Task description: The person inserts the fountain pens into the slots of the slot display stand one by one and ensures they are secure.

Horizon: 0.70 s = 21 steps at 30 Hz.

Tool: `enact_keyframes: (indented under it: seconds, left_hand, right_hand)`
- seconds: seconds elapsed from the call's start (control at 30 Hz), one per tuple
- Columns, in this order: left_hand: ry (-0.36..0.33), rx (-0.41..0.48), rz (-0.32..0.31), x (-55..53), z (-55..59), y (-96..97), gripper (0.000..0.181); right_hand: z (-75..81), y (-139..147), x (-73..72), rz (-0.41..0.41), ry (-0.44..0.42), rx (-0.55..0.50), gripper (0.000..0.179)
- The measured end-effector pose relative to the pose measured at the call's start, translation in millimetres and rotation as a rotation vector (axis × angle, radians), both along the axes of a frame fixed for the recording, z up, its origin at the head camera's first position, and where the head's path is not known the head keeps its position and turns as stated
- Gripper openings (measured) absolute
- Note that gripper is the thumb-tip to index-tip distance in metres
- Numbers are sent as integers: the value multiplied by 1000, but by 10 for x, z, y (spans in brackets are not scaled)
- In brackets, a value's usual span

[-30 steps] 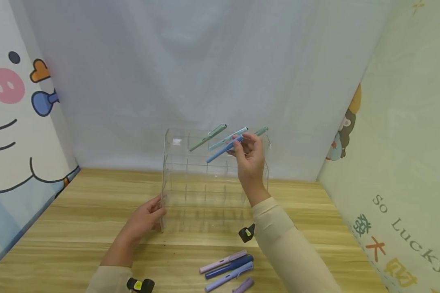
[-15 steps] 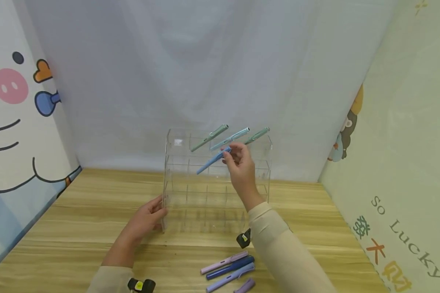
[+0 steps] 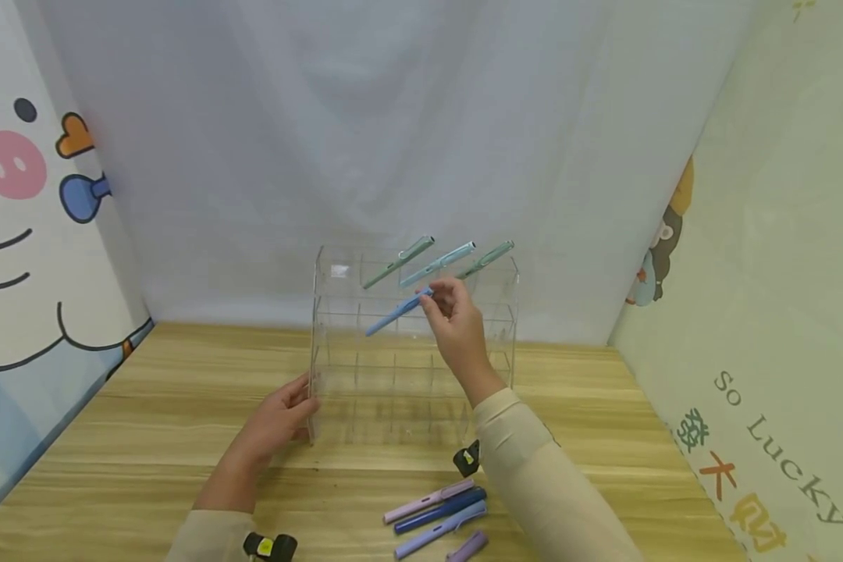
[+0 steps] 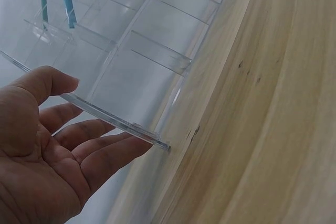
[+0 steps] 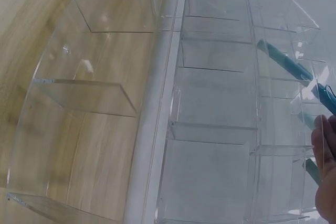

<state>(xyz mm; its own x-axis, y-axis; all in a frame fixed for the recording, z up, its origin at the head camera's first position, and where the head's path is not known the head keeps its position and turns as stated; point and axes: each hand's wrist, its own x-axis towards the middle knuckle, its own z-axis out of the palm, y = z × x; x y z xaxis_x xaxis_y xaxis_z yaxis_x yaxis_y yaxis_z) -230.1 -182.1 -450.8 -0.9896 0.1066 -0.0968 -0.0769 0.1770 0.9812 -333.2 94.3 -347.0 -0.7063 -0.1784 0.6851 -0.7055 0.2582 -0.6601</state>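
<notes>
A clear acrylic tiered rack (image 3: pixel 375 382) with small compartments stands upright on the table. My left hand (image 3: pixel 281 414) grips its left side panel near the bottom; in the left wrist view, that hand's thumb (image 4: pixel 58 81) lies on one face and the fingers behind the other. My right hand (image 3: pixel 460 328) pinches a blue pen (image 3: pixel 396 314) near its upper end, slanted in front of the second tier from the top. Above it, a green pen (image 3: pixel 400 261), a light blue pen (image 3: pixel 439 265) and another green pen (image 3: pixel 488 259) lean in the top tier.
In front of the rack lie a pink pen (image 3: pixel 428 501), a dark blue pen (image 3: pixel 440 511), a lavender pen (image 3: pixel 441 531) and a purple pen (image 3: pixel 467 547), partly cut off. A white curtain (image 3: pixel 421 140) hangs behind; printed panels flank the wooden table (image 3: pixel 147 421).
My right hand has moved down and left with the blue pen, from the top tier to before the second tier. The left hand keeps its place on the rack.
</notes>
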Motion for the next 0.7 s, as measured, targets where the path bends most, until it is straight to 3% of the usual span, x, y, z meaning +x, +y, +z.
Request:
enact_keyframes:
  seconds: [0.7]
  left_hand:
    - [3,9,13,-53,-13,37,69]
  right_hand:
    - [-14,32,-52,-21,7,88,18]
